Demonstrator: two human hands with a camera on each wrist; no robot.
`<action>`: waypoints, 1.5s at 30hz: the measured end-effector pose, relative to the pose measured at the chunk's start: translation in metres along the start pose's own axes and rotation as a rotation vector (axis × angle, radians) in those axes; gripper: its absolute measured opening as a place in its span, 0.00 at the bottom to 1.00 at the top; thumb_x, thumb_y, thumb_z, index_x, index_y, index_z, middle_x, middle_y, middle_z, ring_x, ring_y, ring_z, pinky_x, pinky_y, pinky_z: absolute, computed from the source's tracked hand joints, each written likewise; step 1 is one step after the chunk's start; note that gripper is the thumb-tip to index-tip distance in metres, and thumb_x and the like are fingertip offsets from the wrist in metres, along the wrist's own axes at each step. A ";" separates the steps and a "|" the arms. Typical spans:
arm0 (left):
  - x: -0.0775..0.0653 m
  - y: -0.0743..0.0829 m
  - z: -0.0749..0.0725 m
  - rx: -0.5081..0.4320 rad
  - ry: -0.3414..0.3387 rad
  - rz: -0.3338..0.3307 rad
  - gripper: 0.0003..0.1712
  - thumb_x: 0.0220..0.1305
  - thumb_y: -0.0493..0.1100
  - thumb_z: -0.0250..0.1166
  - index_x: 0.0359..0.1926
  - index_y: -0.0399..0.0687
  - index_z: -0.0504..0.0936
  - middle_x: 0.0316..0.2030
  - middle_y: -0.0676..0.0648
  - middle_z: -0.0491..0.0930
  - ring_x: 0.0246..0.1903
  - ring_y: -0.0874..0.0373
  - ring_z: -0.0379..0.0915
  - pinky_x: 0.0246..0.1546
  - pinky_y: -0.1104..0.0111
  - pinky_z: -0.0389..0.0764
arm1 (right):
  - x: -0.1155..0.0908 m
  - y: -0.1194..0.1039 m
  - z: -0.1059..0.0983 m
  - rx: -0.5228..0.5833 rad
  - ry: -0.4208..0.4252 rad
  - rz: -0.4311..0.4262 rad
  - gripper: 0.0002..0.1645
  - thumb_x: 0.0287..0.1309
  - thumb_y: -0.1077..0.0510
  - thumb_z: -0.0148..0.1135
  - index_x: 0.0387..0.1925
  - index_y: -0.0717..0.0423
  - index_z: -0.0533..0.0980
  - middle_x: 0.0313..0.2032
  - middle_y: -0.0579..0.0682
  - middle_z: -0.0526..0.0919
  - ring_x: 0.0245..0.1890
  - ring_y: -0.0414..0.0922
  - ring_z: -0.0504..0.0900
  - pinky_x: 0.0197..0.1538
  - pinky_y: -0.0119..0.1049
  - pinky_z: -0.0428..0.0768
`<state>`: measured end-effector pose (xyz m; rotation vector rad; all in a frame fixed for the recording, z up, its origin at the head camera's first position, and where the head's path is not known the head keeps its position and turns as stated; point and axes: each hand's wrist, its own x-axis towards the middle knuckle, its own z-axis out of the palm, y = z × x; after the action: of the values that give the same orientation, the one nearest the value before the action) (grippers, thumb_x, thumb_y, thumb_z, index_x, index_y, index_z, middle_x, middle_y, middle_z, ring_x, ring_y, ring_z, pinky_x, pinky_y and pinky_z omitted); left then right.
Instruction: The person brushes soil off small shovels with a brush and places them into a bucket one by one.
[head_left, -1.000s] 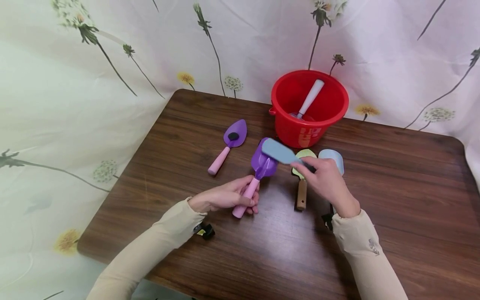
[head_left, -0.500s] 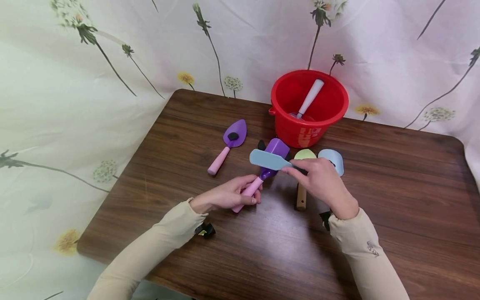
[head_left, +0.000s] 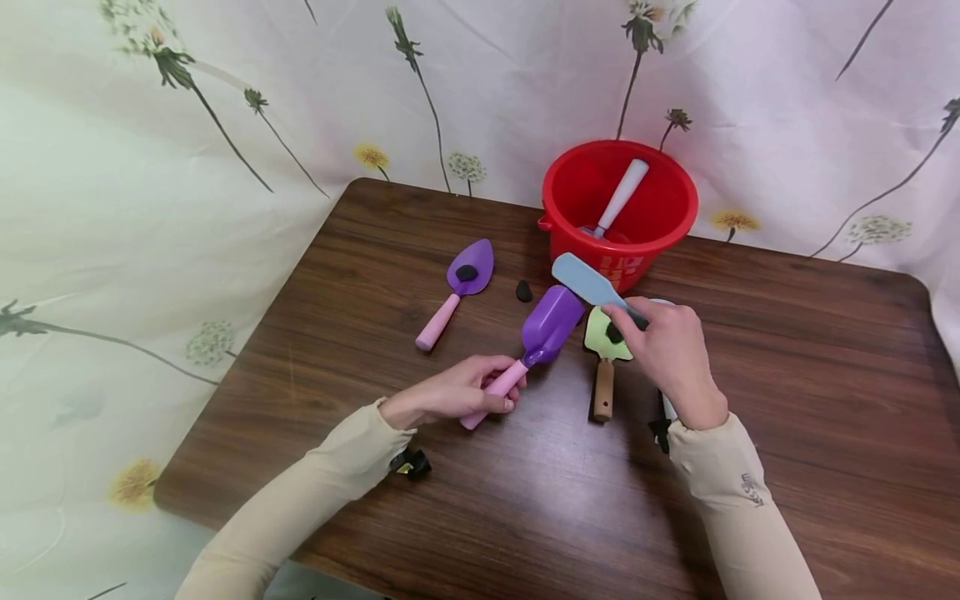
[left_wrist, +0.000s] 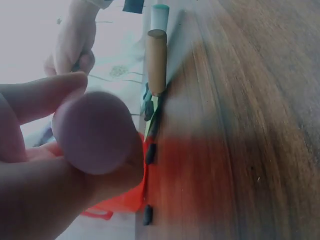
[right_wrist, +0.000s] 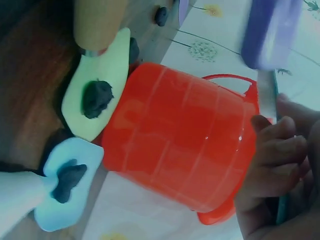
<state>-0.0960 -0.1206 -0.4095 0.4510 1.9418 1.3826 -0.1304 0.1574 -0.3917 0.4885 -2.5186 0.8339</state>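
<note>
My left hand grips the pink handle of a purple garden scoop, its blade raised above the table. The handle's end fills much of the left wrist view. My right hand holds a flat blue-bladed spatula by its dark handle. The spatula's blade lies beyond the scoop's tip, in front of the bucket; whether they touch I cannot tell. Beneath my right hand are a green trowel with a wooden handle and a light blue shovel, mostly hidden in the head view. Each bears a dark lump.
A red bucket stands at the back of the wooden table, a white-handled tool leaning inside. At left lies a purple trowel with a pink handle and a dark lump on it. Another dark lump sits on the table.
My left hand has swung the scoop's blade to the right, uncovering the dark lump on the table. The spatula crossed leftward over the scoop, then moved up and right towards the bucket.
</note>
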 end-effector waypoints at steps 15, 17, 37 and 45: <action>0.000 0.007 -0.004 -0.282 0.148 0.041 0.29 0.59 0.29 0.64 0.62 0.30 0.69 0.51 0.26 0.75 0.52 0.42 0.77 0.48 0.71 0.80 | -0.010 -0.002 0.002 0.318 -0.223 -0.059 0.11 0.47 0.59 0.75 0.35 0.55 0.85 0.21 0.43 0.82 0.20 0.36 0.70 0.24 0.25 0.70; 0.000 0.008 -0.004 -0.297 0.137 0.039 0.29 0.59 0.29 0.64 0.61 0.28 0.69 0.51 0.26 0.76 0.50 0.45 0.80 0.48 0.69 0.81 | -0.010 -0.003 0.003 0.335 -0.265 -0.083 0.11 0.48 0.59 0.74 0.36 0.55 0.84 0.22 0.42 0.83 0.21 0.35 0.71 0.24 0.26 0.71; -0.004 0.010 -0.007 -0.340 0.046 -0.004 0.24 0.58 0.26 0.63 0.56 0.28 0.70 0.43 0.37 0.83 0.50 0.39 0.80 0.51 0.64 0.82 | -0.003 0.007 0.005 0.316 -0.228 0.021 0.08 0.52 0.56 0.72 0.35 0.53 0.85 0.14 0.45 0.74 0.16 0.38 0.67 0.21 0.27 0.66; -0.003 0.007 -0.006 -0.303 0.046 -0.021 0.28 0.58 0.28 0.64 0.59 0.26 0.69 0.41 0.44 0.84 0.46 0.49 0.83 0.48 0.67 0.82 | 0.001 0.013 0.003 0.151 -0.018 0.070 0.10 0.53 0.55 0.72 0.33 0.58 0.85 0.13 0.49 0.73 0.14 0.39 0.63 0.21 0.26 0.61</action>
<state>-0.0996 -0.1240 -0.4012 0.2551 1.7266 1.6516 -0.1380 0.1651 -0.3998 0.4607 -2.5129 1.0563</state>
